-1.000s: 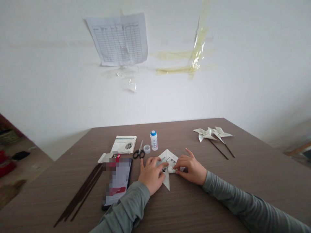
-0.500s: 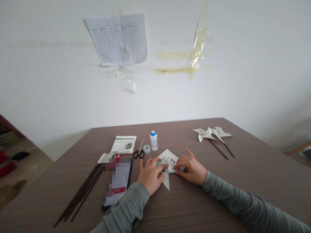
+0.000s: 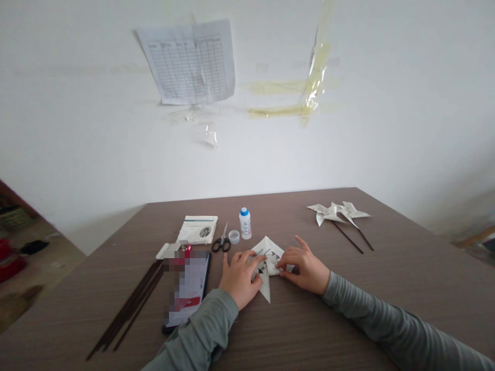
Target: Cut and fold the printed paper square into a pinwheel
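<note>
A printed piece of paper [image 3: 265, 289], partly cut and folded into a pinwheel-like shape, lies flat on the table between my hands. My left hand [image 3: 240, 278] rests over its left side with fingers spread, the index fingertip touching near its middle. With fingers and thumb drawn together, my right hand [image 3: 303, 265] pinches the paper's right part, covering some of it. Behind the paper stand a small white glue bottle [image 3: 245, 225] with a blue cap and a clear cap [image 3: 234, 237]. Black-handled scissors [image 3: 221, 243] lie beside them.
A phone [image 3: 189, 291] lies left of my left forearm. Further left are several thin dark sticks [image 3: 131, 304] and a small white packet [image 3: 168, 251]. A stack of printed paper squares [image 3: 198, 229] sits behind. Two paper pinwheels [image 3: 328, 213] on sticks lie at the back right, near the wall.
My left index finger has lifted and drawn back slightly on the paper. The right hand stays almost in place.
</note>
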Available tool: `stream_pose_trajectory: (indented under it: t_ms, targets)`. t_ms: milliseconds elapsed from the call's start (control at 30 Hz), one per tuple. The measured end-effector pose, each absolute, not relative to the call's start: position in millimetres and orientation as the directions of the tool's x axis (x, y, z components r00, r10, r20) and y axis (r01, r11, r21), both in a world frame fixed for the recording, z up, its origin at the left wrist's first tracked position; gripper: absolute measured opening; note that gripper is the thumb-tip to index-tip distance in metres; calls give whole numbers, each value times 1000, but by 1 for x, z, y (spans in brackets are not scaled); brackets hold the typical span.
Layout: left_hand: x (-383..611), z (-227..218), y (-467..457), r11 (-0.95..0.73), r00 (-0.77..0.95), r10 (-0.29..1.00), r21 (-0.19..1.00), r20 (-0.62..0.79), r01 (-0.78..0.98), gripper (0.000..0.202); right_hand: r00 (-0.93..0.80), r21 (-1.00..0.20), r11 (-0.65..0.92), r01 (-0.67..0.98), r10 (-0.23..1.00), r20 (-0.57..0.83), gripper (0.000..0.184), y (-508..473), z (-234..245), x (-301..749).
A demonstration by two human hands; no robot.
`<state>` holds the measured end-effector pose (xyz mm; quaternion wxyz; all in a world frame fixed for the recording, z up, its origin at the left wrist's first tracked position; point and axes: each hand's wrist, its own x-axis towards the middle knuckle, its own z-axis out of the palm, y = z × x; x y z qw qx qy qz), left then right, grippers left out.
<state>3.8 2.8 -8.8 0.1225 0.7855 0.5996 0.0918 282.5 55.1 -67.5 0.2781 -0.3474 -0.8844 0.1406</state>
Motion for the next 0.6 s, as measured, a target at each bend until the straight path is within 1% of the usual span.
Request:
stream_pose_trajectory:
  t_ms: [133, 367, 500, 600]
  targets:
    - [2, -11, 4, -260, 269, 963, 290, 9, 921, 69, -600, -447, 715, 538, 697, 393, 14, 56, -70, 283]
    - [6, -3, 4, -248, 268, 962, 277, -40, 928, 62, -563, -418, 696, 584, 718, 409, 10, 58, -83, 277]
    - [7, -2, 4, -259, 275, 961, 288, -15, 922, 60, -591, -426, 715, 554, 698, 403, 13, 56, -76, 280]
    - [7, -2, 4, -253, 269, 963, 304, -11, 919, 59, -585, -443, 701, 559, 712, 390, 16, 54, -68, 281]
